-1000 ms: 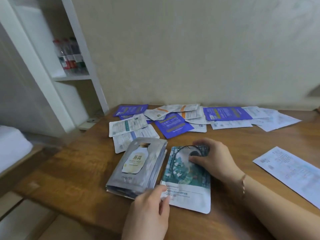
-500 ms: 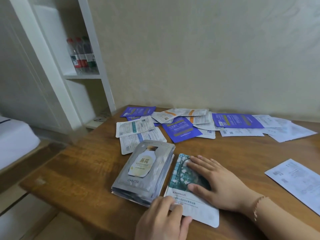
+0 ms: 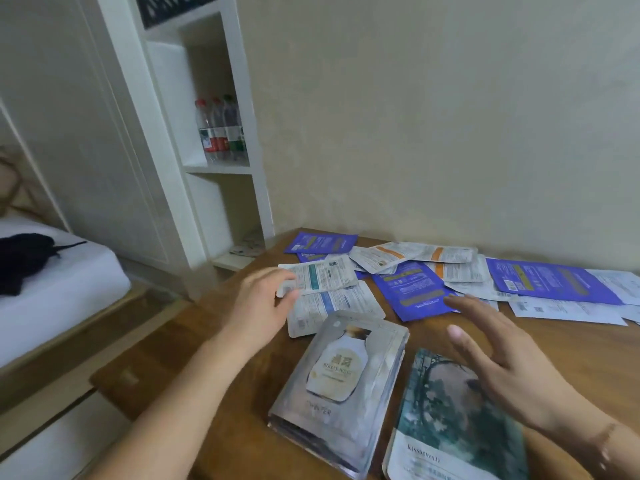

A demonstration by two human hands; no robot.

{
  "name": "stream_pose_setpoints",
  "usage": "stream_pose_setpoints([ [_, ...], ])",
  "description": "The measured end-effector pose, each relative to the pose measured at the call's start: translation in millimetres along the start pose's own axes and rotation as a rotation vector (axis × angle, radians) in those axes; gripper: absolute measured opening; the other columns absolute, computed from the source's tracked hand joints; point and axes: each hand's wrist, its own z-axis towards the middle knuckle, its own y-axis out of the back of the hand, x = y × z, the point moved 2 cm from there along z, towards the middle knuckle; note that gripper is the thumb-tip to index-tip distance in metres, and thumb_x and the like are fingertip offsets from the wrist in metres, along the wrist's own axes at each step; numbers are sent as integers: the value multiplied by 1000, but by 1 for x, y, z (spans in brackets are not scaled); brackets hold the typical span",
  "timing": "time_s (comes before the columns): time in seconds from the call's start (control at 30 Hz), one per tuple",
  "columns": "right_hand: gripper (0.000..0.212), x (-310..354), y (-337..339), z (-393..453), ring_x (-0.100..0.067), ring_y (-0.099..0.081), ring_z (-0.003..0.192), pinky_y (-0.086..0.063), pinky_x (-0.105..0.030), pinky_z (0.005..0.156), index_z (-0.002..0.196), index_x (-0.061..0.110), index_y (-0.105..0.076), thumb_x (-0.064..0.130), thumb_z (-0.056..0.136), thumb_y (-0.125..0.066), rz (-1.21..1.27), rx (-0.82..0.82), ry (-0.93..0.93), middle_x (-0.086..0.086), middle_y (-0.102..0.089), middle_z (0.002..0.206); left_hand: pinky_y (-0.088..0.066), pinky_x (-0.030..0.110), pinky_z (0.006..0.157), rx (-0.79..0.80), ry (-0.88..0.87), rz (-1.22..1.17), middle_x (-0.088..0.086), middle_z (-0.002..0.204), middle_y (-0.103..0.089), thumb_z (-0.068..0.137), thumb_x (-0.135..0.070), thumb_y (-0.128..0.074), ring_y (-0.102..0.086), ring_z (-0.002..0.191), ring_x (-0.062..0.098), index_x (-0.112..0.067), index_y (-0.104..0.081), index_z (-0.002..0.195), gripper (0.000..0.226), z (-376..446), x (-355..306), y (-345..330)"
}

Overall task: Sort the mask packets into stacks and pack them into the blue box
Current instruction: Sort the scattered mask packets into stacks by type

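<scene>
A: Where do the packets stand?

B: Two sorted piles sit at the near edge of the wooden table (image 3: 571,344): a thick silver stack (image 3: 341,386) and, just right of it, a green packet (image 3: 453,420). The unsorted ones lie scattered far across the table, blue packets (image 3: 414,289) mixed with white ones. No blue box is in view.

A: And the hands?

B: The left hand (image 3: 261,303) reaches to the white packet with the teal stripe (image 3: 320,277), fingertips at its left edge; blur hides whether it pinches yet. The right hand (image 3: 502,355) hovers spread above the green packet, holding nothing.

A: How will they handle?

B: Likely light, flat, bendy and slick foil. I'd lift one by a sealed edge, and square any stack with both hands so it doesn't slide.
</scene>
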Motion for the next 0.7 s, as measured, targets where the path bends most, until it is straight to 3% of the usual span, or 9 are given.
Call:
stream_pose_setpoints([
  [0.07, 72, 8, -7, 20, 17, -49, 93, -37, -12, 88, 133, 37, -50, 80, 80, -27, -9, 6, 20, 20, -51, 136, -37, 32, 107, 233, 126, -5, -2, 140, -55, 90, -38, -66, -47, 130, 16, -21, -57, 133, 47, 33, 22, -29],
  [0.1, 65, 13, -11, 29, 17, -48, 90, -34, -6, 83, 132, 37, -51, 75, 85, -29, 5, 5, 22, 21, -51, 135, -37, 31, 105, 305, 144, -48, -2, 142, -52, 88, -43, -68, -46, 131, 16, -21, -54, 136, 55, 45, 24, -42],
  [0.2, 61, 25, -22, 53, 10, -40, 118, -29, -8, 92, 133, 34, -52, 65, 83, -35, 39, 16, 43, 20, -50, 134, -36, 31, 106, 414, 30, 30, -4, 145, -48, 83, -51, -70, -43, 134, 18, -24, -47, 140, 68, 73, 16, -75],
  [0.33, 61, 26, -30, 69, 13, -37, 125, -28, -9, 96, 133, 41, -49, 74, 85, -29, 71, 28, 76, 30, -46, 132, -43, 39, 101, 480, 43, 190, -4, 143, -49, 83, -69, -53, -46, 129, 20, -29, -43, 141, 72, 94, 28, -103],
  [0.5, 52, 11, -29, 69, 17, -37, 126, -31, -11, 98, 124, 50, -51, 74, 83, -30, 108, 16, 81, 37, -48, 128, -46, 37, 77, 516, -269, 528, 12, 114, -62, 101, -44, -34, -60, 102, 31, -15, -53, 120, 39, 104, 24, -108],
  [0.6, 43, 8, -31, 69, 17, -40, 124, -32, -11, 95, 116, 56, -50, 74, 83, -29, 98, 26, 64, 40, -49, 123, -47, 39, 74, 602, -295, 544, 17, 109, -62, 102, -30, -34, -60, 95, 34, -10, -51, 120, 32, 103, 27, -109],
  [0.7, 45, 12, -31, 68, 13, -43, 123, -33, -11, 94, 120, 50, -52, 71, 88, -29, 95, 29, 55, 36, -52, 123, -45, 38, 69, 649, -305, 542, 15, 109, -61, 98, -20, -37, -60, 92, 33, -10, -49, 123, 29, 97, 30, -103],
])
